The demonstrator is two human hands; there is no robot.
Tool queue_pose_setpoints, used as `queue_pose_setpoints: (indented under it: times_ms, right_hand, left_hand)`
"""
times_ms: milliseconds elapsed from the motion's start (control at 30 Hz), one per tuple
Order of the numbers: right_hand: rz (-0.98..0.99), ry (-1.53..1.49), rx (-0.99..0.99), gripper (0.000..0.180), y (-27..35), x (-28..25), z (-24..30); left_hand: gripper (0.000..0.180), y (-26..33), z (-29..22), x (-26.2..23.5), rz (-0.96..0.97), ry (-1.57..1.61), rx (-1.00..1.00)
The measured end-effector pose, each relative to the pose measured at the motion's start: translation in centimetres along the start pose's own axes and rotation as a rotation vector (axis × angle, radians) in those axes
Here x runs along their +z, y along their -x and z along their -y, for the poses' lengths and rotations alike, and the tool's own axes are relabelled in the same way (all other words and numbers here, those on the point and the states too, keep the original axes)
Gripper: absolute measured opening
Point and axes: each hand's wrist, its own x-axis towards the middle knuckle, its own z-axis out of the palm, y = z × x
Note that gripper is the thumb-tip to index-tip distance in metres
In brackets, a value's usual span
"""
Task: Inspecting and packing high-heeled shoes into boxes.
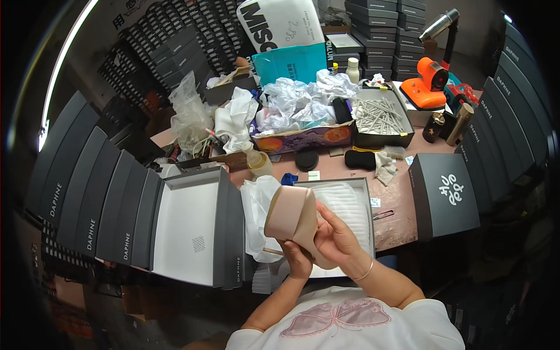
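One pale pink-beige high-heeled shoe point(290, 211) with a broad, smooth band is held up between our two hands; our left hand point(298, 258) grips it from below, and our right hand point(336, 238) holds its side with fingers laid along it; beneath and behind it sits an open dark grey rectangular box point(370, 213) lined with white ribbed padding point(345, 211); crumpled white tissue paper point(252, 207) lies just left of it; farther out on our pinkish table point(396, 228), we see slim white sticks point(379, 115) filling a black tray and a bright orange tape dispenser point(424, 87).
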Motion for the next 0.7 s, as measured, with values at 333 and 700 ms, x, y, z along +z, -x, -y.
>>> queue_pose_setpoints:
  times_ms: [333,700]
  right_hand:
    - [0.216,0.363,0.063,0.076,5.6,3.3,1.6]
    - [0.305,1.327,-0.192,0.053,8.9,1.9,1.2]
  left_hand:
    - [0.084,-4.0,-11.9,1.6,0.634,-0.214,0.419]
    - [0.048,-4.1,-10.4,1.3,0.673,-0.058,0.292]
